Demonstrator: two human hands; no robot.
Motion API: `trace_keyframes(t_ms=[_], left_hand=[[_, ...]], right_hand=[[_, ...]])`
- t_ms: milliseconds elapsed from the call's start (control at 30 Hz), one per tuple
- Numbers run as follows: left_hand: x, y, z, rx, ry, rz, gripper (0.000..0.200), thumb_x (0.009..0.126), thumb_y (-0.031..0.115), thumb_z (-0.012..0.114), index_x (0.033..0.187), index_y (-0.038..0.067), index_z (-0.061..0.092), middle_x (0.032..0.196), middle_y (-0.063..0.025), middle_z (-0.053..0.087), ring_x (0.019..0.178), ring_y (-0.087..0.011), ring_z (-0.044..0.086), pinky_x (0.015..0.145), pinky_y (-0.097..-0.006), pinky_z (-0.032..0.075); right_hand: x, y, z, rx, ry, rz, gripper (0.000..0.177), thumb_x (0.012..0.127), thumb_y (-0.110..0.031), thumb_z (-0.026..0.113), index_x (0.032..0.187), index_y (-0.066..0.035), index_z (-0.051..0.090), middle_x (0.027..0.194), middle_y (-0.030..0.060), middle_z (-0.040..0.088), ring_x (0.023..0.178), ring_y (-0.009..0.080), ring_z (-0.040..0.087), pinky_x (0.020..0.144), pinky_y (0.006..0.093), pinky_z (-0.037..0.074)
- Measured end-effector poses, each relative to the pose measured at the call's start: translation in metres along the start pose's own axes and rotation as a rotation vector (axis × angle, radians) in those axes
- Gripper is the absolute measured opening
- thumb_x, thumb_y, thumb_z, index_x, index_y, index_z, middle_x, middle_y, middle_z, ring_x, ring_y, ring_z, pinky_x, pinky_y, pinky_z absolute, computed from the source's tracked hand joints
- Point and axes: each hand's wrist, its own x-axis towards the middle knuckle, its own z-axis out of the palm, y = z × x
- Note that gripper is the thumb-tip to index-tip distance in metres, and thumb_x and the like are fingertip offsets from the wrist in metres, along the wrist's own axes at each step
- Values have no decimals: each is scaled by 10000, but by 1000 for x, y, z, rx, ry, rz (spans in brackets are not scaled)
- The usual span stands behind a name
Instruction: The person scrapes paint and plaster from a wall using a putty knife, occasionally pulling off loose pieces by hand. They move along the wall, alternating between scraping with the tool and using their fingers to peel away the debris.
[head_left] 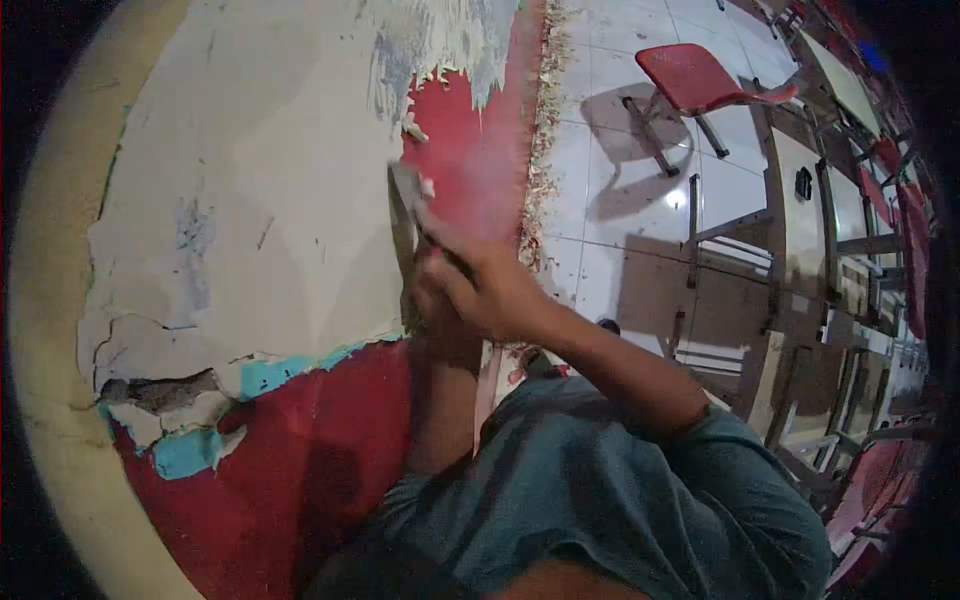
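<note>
A scraper with a flat metal blade is pressed to the wall, at the border between the cream paint and a bared red strip. My right hand is closed around its handle. Below and partly behind it, my left hand is also closed at the handle, its fingers partly hidden. Curled bits of loosened paint cling beside the blade. Lower down, dark red paint shows under a ragged edge with turquoise patches.
Paint flakes lie along the foot of the wall on white floor tiles. A red chair stands on the tiles to the right, with several desks and more chairs beyond. A broken hole shows in the wall's lower left.
</note>
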Motion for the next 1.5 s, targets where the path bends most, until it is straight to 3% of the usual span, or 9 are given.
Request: trace_keyframes(t_ms=[67,100,333,633,733,1067,1300,1400,1500], left_hand=[[10,1,9,-26,-23,4,309,959,229,389,1173,21,469,983,-61,550,912,-176,561,824,-333,456],[3,-9,13,-50,-15,1,311,959,230,389,1176,21,467,984,-62,549,912,-176,561,824,-333,456],[-15,-6,6,-27,26,-27,327,958,241,391,1196,26,453,988,-62,548,913,-176,561,823,-332,456],[-20,-9,13,-15,49,-42,350,956,255,393,1222,32,436,994,-64,547,913,-176,560,822,-331,455],[-22,-10,14,-16,50,-34,358,956,260,393,1230,34,430,996,-64,546,913,-176,560,822,-330,455],[-19,-5,15,-62,45,-35,386,954,275,395,1259,40,410,1002,-66,545,914,-176,559,821,-329,454],[-8,0,23,-410,23,-101,406,953,286,397,1279,45,397,1006,-67,543,914,-176,559,820,-328,454],[-14,2,23,-514,-65,-107,518,928,401,434,1299,42,382,991,-59,530,894,-154,550,787,-304,463],[-10,14,37,-141,-149,92,529,914,438,459,1246,28,419,984,-47,530,884,-136,546,762,-292,464]], right_hand=[[13,4,-5,3,53,21,499,902,-149,448,1378,-55,330,1147,241,556,1085,295,551,921,349,409],[5,6,-12,67,37,30,499,881,-168,482,1358,-74,369,934,246,584,889,398,575,812,425,447],[-1,0,0,83,-2,-60,511,888,-107,465,1378,-57,330,1019,247,591,951,338,600,859,373,442],[-15,-3,-7,23,-44,-54,516,872,-115,479,1358,-15,337,1118,254,541,1038,413,527,915,423,409],[-12,-1,-7,-64,-13,-124,529,884,-113,467,1392,-103,322,1085,227,571,972,315,594,863,359,442],[-17,3,4,-59,-5,-136,519,880,-127,480,1369,-43,331,1060,241,558,996,395,547,878,423,423],[-4,-13,-9,-16,-57,-89,516,871,-114,484,1354,-9,339,1045,255,566,994,397,551,869,426,428],[-9,-14,-6,-31,-39,-46,510,869,-120,480,1348,-7,345,1062,261,562,997,398,552,876,434,427],[-12,-7,-1,-34,-1,-62,506,871,-139,474,1344,-7,352,1076,266,560,1002,396,553,885,437,423]])
